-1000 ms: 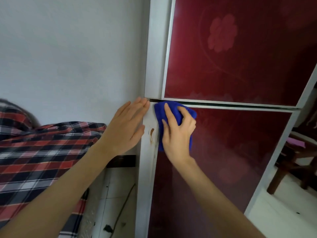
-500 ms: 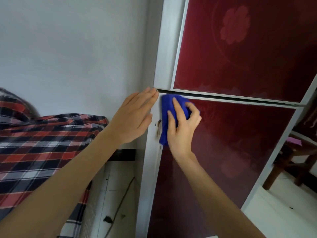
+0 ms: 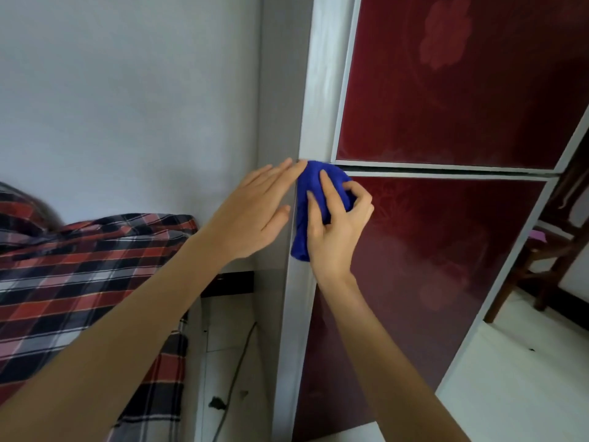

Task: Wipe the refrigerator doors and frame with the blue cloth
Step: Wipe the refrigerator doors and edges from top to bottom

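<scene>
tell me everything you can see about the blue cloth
The blue cloth is deep royal blue, soft and fuzzy like microfibre, bunched into a wad. The right hand grips it with curled fingers and presses it on the refrigerator's silver frame, at the top left corner of the lower red door, just under the gap between doors. A tail hangs below the palm. Fingertips of the left hand lie beside its top edge; contact is unclear.

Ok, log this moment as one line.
step: wipe frame | right hand: grips blue cloth on fridge frame by door gap | left hand: open, fingertips at frame edge
</scene>
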